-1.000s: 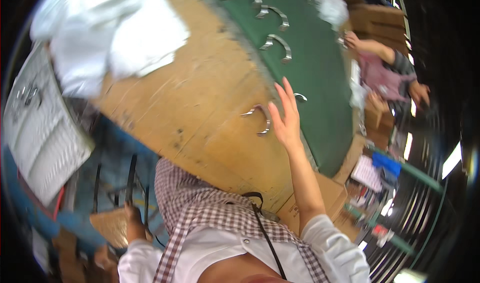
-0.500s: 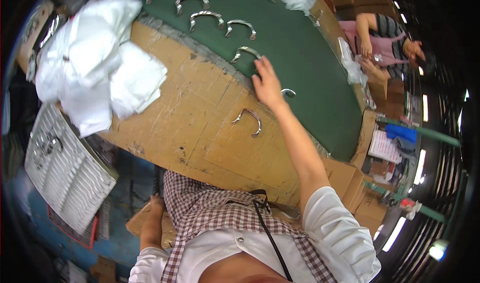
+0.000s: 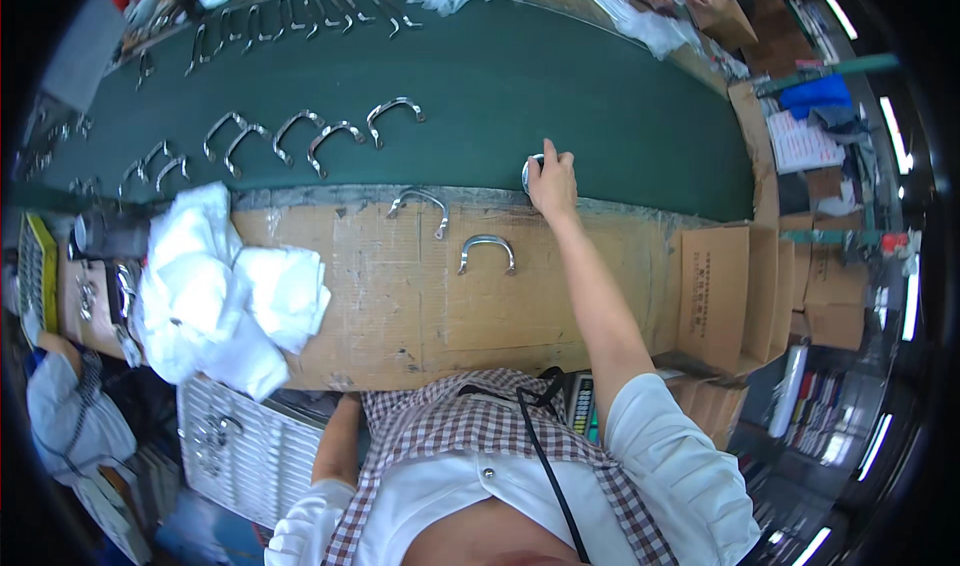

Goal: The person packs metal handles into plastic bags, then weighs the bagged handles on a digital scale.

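My right hand [image 3: 555,183] reaches over the green belt [image 3: 480,106], thumb and fingers closed around a shiny curved metal piece [image 3: 528,173], which they partly cover. Left of it, a chrome U-shaped handle [image 3: 425,201] lies at the border between belt and cardboard. A second U-shaped handle [image 3: 487,244] rests on the cardboard-covered tabletop [image 3: 390,306] in front of me. My left forearm [image 3: 338,444] hangs low beside the apron; the fingers of that hand are hidden below the table edge.
Several more handles [image 3: 335,138] lie on the belt to the left and along its far side. White plastic bags [image 3: 195,296] are heaped on the table's left. An open carton [image 3: 715,291] stands at the right. Co-workers' hands [image 3: 700,1] and a sleeve [image 3: 75,406] show at the edges.
The view has swung round, levelling the table. My right hand has moved from beside one handle to the curved metal piece and closed on it. My left hand has slipped from sight.
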The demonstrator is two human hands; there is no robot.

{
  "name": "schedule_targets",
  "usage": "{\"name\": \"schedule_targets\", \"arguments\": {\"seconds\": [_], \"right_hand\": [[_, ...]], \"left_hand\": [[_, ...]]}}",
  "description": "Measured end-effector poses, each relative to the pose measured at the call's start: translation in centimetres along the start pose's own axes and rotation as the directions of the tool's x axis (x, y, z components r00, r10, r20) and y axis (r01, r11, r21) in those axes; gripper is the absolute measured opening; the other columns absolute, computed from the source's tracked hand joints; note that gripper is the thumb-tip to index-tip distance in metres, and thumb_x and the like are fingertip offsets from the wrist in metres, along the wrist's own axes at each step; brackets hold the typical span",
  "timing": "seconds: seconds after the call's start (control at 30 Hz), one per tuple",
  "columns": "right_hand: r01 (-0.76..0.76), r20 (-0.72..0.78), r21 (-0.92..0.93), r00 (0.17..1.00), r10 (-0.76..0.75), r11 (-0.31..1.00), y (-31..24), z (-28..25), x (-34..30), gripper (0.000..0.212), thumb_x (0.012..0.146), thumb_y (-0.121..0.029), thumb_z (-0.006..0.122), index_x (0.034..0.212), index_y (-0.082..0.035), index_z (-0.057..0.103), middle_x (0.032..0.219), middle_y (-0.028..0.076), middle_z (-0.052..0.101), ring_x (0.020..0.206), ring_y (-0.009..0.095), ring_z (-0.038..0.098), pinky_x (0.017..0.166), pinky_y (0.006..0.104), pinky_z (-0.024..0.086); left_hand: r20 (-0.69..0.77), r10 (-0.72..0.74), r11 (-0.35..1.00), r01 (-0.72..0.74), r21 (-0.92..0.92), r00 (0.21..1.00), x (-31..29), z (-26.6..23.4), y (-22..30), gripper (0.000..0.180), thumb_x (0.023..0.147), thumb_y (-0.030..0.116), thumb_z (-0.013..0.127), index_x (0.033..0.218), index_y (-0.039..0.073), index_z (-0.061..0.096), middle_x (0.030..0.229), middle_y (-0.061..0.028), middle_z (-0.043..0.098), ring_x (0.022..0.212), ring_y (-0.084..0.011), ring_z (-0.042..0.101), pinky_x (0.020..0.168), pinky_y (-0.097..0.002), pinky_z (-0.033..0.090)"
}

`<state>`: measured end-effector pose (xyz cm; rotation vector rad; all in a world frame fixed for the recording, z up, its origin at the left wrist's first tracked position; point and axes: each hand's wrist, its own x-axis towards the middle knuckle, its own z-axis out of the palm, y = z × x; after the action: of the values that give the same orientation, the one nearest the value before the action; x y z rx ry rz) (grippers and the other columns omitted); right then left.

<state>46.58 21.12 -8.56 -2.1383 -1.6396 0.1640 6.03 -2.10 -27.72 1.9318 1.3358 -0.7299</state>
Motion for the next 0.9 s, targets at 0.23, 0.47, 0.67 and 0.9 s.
{"name": "schedule_targets", "arguments": {"seconds": [0.23,0.47,0.67,0.9], "right_hand": [[0.032,-0.158,0.086,0.987,-0.018,0.996,0.5,3.6,-3.2,0.023,0.086,-0.02,0.062,0.095,0.001,0.061,0.108,0.023,0.054,0.094,0.041,0.055,0.084,0.0494,0.047],[0.189,-0.287,0.151,0.948,-0.14,0.97,-1.2,3.2,-9.4,0.013,0.081,-0.011,0.062,0.088,-0.001,0.058,0.099,0.018,0.054,0.095,0.037,0.054,0.081,0.0474,0.047],[0.127,-0.194,0.277,0.978,-0.074,0.952,-0.1,6.1,-11.4,0.011,0.083,-0.007,0.052,0.086,-0.002,0.062,0.093,0.02,0.057,0.093,0.036,0.053,0.082,0.0457,0.045],[-0.04,-0.406,0.145,0.909,0.097,0.989,7.7,2.7,-13.5,0.039,0.084,-0.007,0.053,0.122,0.001,0.053,0.112,0.024,0.063,0.104,0.04,0.061,0.088,0.0468,0.048]], "left_hand": [[0.002,0.449,0.876,-0.44,0.199,0.894,-5.1,4.4,-18.6,0.033,0.086,0.024,0.052,0.112,0.011,0.068,0.118,-0.0112,0.066,0.111,-0.0327,0.058,0.091,-0.0496,0.043],[0.003,0.723,0.675,-0.707,0.213,0.691,7.1,-8.6,-28.7,0.033,0.084,0.021,0.053,0.111,0.009,0.068,0.117,-0.0131,0.066,0.109,-0.0344,0.059,0.09,-0.0486,0.045],[-0.286,0.53,0.836,-0.548,0.021,0.798,-1.3,8.0,-8.1,0.033,0.083,0.019,0.054,0.11,0.008,0.068,0.115,-0.0147,0.066,0.107,-0.0359,0.06,0.088,-0.0477,0.047],[-0.153,0.129,0.99,-0.119,0.07,0.98,-16.2,-1.1,-1.5,0.021,0.079,0.013,0.057,0.082,-0.003,0.071,0.09,-0.0247,0.068,0.083,-0.0405,0.066,0.075,-0.0467,0.054]]}}
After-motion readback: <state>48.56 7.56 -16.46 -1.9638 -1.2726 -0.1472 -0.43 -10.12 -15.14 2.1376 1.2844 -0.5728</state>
